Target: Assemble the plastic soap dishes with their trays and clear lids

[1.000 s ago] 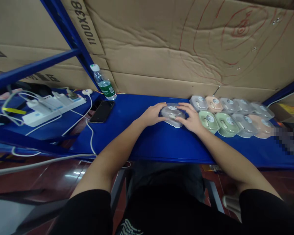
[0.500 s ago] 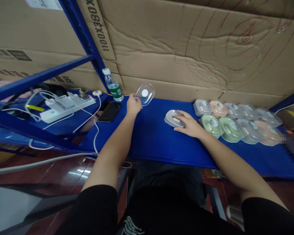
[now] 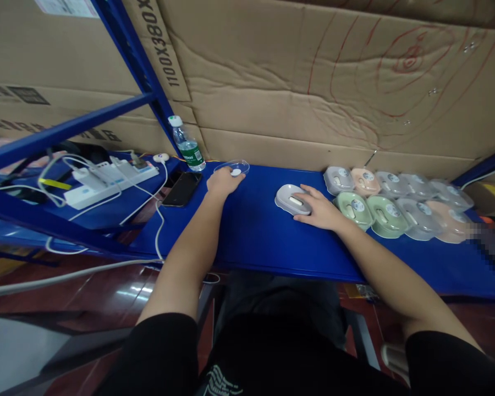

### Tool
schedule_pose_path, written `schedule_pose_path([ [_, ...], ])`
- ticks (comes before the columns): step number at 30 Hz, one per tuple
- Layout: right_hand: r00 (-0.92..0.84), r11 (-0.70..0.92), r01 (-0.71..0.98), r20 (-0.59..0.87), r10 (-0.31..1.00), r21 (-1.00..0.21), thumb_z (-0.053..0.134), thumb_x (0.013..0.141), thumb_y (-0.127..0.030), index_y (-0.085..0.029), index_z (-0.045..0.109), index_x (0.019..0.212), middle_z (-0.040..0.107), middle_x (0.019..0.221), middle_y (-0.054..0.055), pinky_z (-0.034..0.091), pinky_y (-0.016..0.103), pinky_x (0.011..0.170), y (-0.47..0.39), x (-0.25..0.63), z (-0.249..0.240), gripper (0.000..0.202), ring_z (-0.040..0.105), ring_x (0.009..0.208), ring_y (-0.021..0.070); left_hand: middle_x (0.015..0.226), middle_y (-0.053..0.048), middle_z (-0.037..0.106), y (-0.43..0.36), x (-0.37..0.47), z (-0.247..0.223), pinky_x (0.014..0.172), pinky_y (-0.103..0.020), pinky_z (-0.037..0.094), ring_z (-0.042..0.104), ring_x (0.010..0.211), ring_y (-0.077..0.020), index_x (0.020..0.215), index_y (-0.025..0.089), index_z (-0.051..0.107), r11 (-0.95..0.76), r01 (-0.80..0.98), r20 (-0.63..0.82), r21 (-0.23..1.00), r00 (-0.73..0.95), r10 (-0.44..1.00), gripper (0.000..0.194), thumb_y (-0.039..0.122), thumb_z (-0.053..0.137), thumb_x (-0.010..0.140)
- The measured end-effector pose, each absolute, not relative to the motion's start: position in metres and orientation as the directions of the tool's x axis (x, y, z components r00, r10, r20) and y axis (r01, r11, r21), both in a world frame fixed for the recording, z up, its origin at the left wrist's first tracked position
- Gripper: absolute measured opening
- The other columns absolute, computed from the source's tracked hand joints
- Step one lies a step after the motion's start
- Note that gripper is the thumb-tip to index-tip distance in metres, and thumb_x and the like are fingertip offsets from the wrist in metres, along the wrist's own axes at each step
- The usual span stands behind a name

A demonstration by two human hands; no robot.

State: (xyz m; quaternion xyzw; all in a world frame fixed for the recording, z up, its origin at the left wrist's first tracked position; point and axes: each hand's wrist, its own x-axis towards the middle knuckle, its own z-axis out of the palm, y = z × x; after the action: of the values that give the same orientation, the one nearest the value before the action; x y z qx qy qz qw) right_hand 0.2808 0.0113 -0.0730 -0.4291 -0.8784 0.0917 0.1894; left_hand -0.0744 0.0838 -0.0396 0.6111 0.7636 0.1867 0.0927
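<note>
My left hand (image 3: 225, 182) is closed on a clear plastic lid (image 3: 241, 165) with a round white sticker, low over the blue shelf at the back. Whether the lid touches the shelf, I cannot tell. My right hand (image 3: 319, 210) grips the right side of a grey oval plastic box (image 3: 287, 193), thumb at its front and fingers over its top. A pale bar-shaped piece (image 3: 296, 201) sits on top of that box, partly by my fingers. To the right stand two rows of similar boxes in grey, green (image 3: 352, 209) and peach (image 3: 366, 180), with round labels.
A water bottle (image 3: 190, 148) and a black phone (image 3: 182, 188) are left of my left hand. Further left lie a white power strip (image 3: 107, 184) and cables behind a blue frame post (image 3: 127, 55). A cardboard wall (image 3: 247, 82) backs the blue shelf (image 3: 264, 242).
My left hand has lowered the clear lid, tipping it from raised and facing me to nearly flat near the shelf. My right hand stays on the grey box.
</note>
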Motion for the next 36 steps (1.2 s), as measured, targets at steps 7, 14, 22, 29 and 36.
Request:
schedule_pose_path([
  [7,-0.534,0.635,0.689,0.348,0.771,-0.349,0.079,0.084,-0.041,-0.024,0.064,0.149,0.051,0.163,0.016,0.042,0.064,0.125,0.011,0.28,-0.071,0.069,0.051,0.15,0.0421,0.124,-0.019,0.079,0.089,-0.087,-0.04,0.103,-0.054,0.059,0.072,0.122,-0.0405,0.114,0.022,0.082,0.222,0.94,0.065,0.259,-0.246,0.967,0.04,0.054,0.073,0.092],
  [14,-0.526,0.679,0.626,0.435,0.731,-0.385,0.071,0.094,-0.053,-0.03,0.067,0.145,0.059,0.153,0.013,0.045,0.067,0.121,0.007,0.276,-0.066,0.056,0.056,0.144,0.0411,0.113,-0.02,0.08,0.097,-0.101,-0.053,0.098,-0.06,0.06,0.074,0.114,-0.043,0.108,0.023,0.08,0.219,0.895,0.196,0.39,-0.313,0.929,0.036,0.051,0.082,0.084],
  [22,-0.505,0.695,0.603,0.488,0.712,-0.391,0.068,0.097,-0.061,-0.029,0.066,0.143,0.058,0.152,0.015,0.048,0.064,0.12,0.007,0.274,-0.068,0.056,0.059,0.141,0.0386,0.142,-0.016,0.068,0.066,-0.055,-0.031,0.116,-0.048,0.05,0.064,0.135,-0.0351,0.135,0.022,0.071,-0.31,0.828,0.512,0.468,0.031,0.858,0.053,0.059,0.072,0.096],
  [29,-0.507,0.747,0.521,0.554,0.66,-0.413,0.071,0.09,-0.074,-0.03,0.053,0.157,0.053,0.156,0.017,0.044,0.065,0.124,0.004,0.269,-0.067,0.083,0.053,0.148,0.0396,0.167,-0.016,0.049,0.037,0.012,-0.048,0.129,-0.053,0.034,0.045,0.156,-0.0388,0.159,0.028,0.052,-0.75,0.565,0.271,0.345,0.705,0.656,0.105,0.066,0.092,0.07],
  [36,-0.487,0.659,0.572,0.444,0.752,-0.489,0.076,0.075,-0.09,-0.027,0.027,0.172,0.039,0.17,0.022,0.035,0.067,0.129,0.014,0.271,-0.074,0.125,0.04,0.158,0.0431,0.16,-0.018,0.054,0.044,0.01,-0.059,0.125,-0.054,0.038,0.05,0.147,-0.0416,0.164,0.023,0.046,-0.656,0.632,0.275,0.412,0.6,0.751,0.112,0.063,0.09,0.07],
])
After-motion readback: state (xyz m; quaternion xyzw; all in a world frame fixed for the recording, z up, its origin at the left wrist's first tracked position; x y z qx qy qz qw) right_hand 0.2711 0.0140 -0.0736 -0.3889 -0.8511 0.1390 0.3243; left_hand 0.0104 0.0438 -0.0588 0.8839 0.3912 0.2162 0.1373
